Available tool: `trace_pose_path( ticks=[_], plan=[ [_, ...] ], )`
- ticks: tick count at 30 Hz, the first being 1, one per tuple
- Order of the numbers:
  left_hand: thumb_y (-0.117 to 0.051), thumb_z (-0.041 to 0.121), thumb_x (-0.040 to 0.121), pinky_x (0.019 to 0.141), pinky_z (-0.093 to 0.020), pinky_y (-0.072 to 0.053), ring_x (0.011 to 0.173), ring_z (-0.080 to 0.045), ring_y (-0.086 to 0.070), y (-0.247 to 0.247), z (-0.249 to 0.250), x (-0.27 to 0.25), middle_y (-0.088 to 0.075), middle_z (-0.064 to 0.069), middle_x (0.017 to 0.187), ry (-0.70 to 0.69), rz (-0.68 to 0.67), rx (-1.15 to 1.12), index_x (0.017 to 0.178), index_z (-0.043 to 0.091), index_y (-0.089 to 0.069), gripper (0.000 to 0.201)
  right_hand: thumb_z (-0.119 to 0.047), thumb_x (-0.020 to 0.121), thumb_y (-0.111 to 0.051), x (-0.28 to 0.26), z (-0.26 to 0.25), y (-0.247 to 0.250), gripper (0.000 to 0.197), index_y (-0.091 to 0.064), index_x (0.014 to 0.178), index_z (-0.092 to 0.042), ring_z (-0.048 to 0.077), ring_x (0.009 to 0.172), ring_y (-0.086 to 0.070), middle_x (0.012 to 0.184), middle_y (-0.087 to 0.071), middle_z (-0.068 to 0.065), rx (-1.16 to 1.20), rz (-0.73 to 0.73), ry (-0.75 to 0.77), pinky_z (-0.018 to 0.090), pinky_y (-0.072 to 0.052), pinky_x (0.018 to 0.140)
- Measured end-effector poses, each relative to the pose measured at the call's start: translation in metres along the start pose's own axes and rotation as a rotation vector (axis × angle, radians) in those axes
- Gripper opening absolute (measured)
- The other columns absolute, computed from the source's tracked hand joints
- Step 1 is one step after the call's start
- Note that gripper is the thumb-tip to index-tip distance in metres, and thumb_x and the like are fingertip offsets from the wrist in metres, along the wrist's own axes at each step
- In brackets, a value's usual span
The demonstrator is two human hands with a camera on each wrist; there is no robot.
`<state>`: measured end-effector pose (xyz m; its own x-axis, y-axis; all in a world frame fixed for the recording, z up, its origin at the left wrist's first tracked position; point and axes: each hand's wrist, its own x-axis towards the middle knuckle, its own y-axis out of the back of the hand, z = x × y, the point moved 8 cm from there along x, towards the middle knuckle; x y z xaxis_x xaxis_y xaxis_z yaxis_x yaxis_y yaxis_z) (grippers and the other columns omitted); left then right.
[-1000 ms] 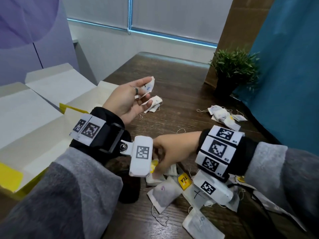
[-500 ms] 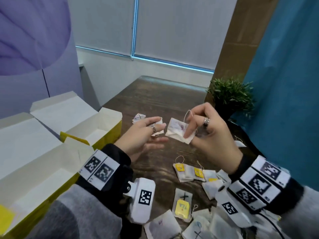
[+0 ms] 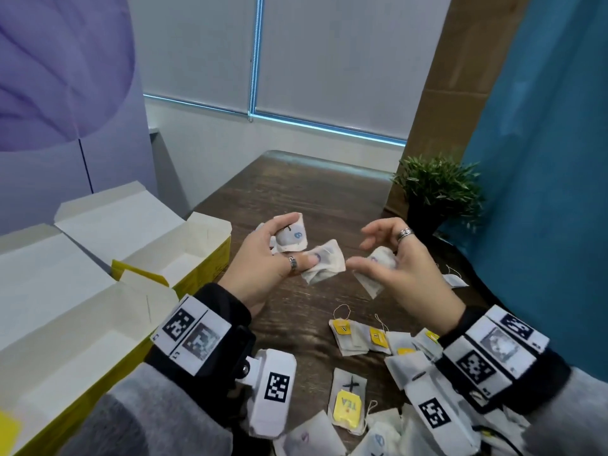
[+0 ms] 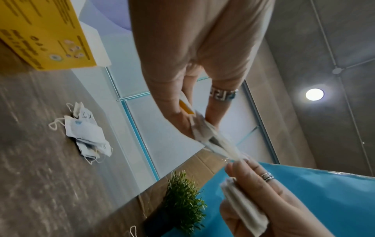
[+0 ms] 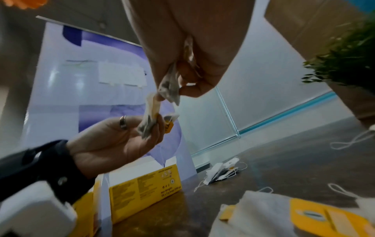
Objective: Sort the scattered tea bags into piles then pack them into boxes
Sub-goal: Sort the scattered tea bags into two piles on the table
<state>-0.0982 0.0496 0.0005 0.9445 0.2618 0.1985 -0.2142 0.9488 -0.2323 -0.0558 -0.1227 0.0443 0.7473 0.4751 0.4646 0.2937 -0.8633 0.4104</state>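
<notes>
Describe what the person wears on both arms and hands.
Both arms wear grey sleeves with black cuffs and white wristbands printed with black square codes. A white camera block hangs under each wrist. The left hand has a silver ring; the right hand has one too.

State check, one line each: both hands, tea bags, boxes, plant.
left hand: raised, gripping several tea bags
right hand: raised, holding one tea bag, fingers loosely curled
loose tea bags: scattered on table near the person
sorted pile: heaped on table, untouched
yellow boxes: lids open, no bags visible inside
plant: upright at table edge
</notes>
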Motion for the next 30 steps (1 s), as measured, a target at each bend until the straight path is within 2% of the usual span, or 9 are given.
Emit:
trace_pose_path(
  ticks=[6, 10, 13, 16, 20, 23, 25, 28, 30],
  plan=[
    [-0.075, -0.001, 0.072, 0.094, -0.037, -0.052, 0.115, -0.024, -0.056, 0.012, -0.008, 0.004, -0.047, -0.008, 0.132, -0.034, 0.114, 0.185, 0.128, 0.028, -0.049, 0.068, -0.002, 0.094, -0.045, -0.002, 0.017, -0.007, 0.031, -0.046, 0.122, -0.017, 0.007, 0.068, -0.051, 0.09, -0.051, -0.002, 0.373, -0.052, -0.256, 0.02, -0.047, 0.056],
    [-0.075, -0.003, 0.07, 0.093, -0.039, -0.053, 0.116, -0.026, -0.056, 0.009, -0.011, 0.005, -0.049, -0.011, 0.13, -0.021, 0.105, 0.148, 0.124, 0.029, -0.05, 0.067, -0.003, 0.087, -0.057, 0.002, 0.017, -0.026, 0.043, -0.045, 0.124, -0.022, 0.008, 0.083, -0.058, 0.11, -0.053, 0.004, 0.37, -0.137, -0.299, 0.022, -0.051, 0.069],
    [-0.073, -0.009, 0.07, 0.084, -0.031, -0.056, 0.111, -0.026, -0.06, 0.004, -0.013, 0.004, -0.053, -0.012, 0.127, 0.012, 0.069, 0.069, 0.127, 0.023, -0.05, 0.07, -0.005, 0.083, -0.064, 0.002, 0.026, -0.045, 0.032, -0.054, 0.111, -0.016, 0.014, 0.086, -0.064, 0.104, -0.065, 0.008, 0.288, -0.266, -0.372, 0.028, -0.053, 0.079],
    [-0.068, -0.008, 0.076, 0.079, -0.027, -0.057, 0.104, -0.023, -0.064, 0.0, -0.013, 0.003, -0.059, -0.01, 0.12, 0.034, 0.04, 0.043, 0.127, 0.019, -0.053, 0.059, -0.004, 0.082, -0.066, 0.005, 0.036, -0.046, 0.017, -0.061, 0.094, -0.013, 0.009, 0.072, -0.066, 0.086, -0.069, 0.004, 0.181, -0.344, -0.385, 0.022, -0.052, 0.067],
    [-0.056, 0.002, 0.089, 0.085, -0.026, -0.05, 0.098, -0.016, -0.061, 0.008, -0.016, 0.005, -0.063, -0.001, 0.115, 0.095, 0.073, 0.133, 0.108, 0.022, -0.065, 0.029, -0.005, 0.083, -0.066, 0.023, 0.061, 0.001, 0.011, -0.06, 0.09, -0.012, 0.011, 0.058, -0.057, 0.075, -0.064, 0.003, -0.047, -0.215, -0.4, 0.017, -0.044, 0.043],
    [-0.046, -0.005, 0.091, 0.069, -0.019, -0.046, 0.08, -0.013, -0.06, 0.017, -0.021, 0.011, -0.065, -0.007, 0.108, 0.12, 0.119, 0.197, 0.104, 0.016, -0.067, 0.032, -0.004, 0.083, -0.066, 0.034, 0.099, 0.063, 0.01, -0.059, 0.086, -0.01, 0.016, 0.061, -0.05, 0.071, -0.058, 0.005, -0.195, -0.052, -0.486, 0.013, -0.039, 0.035],
    [-0.043, -0.01, 0.09, 0.061, -0.022, -0.048, 0.069, -0.013, -0.057, 0.018, -0.02, 0.021, -0.064, -0.011, 0.104, 0.136, 0.128, 0.356, 0.109, 0.01, -0.066, 0.036, -0.003, 0.082, -0.067, 0.033, 0.13, 0.097, 0.01, -0.059, 0.084, -0.009, 0.015, 0.06, -0.053, 0.073, -0.057, 0.008, -0.235, 0.028, -0.588, 0.01, -0.04, 0.035],
    [-0.04, -0.016, 0.086, 0.074, -0.031, -0.052, 0.09, -0.025, -0.063, 0.009, -0.014, 0.045, -0.061, -0.017, 0.119, 0.153, 0.115, 0.566, 0.118, 0.006, -0.061, 0.044, -0.007, 0.081, -0.07, 0.031, 0.17, 0.128, 0.017, -0.062, 0.094, -0.001, 0.018, 0.056, -0.058, 0.069, -0.056, 0.006, -0.369, 0.086, -0.701, 0.017, -0.046, 0.037],
    [-0.036, -0.018, 0.085, 0.069, -0.019, -0.047, 0.106, -0.027, -0.059, 0.001, -0.011, 0.058, -0.056, -0.016, 0.129, 0.161, 0.08, 0.711, 0.128, 0.007, -0.054, 0.053, -0.022, 0.079, -0.073, 0.039, 0.182, 0.136, 0.033, -0.064, 0.104, -0.004, 0.025, 0.081, -0.061, 0.08, -0.062, 0.003, -0.602, 0.041, -0.69, 0.025, -0.05, 0.058]
  ],
)
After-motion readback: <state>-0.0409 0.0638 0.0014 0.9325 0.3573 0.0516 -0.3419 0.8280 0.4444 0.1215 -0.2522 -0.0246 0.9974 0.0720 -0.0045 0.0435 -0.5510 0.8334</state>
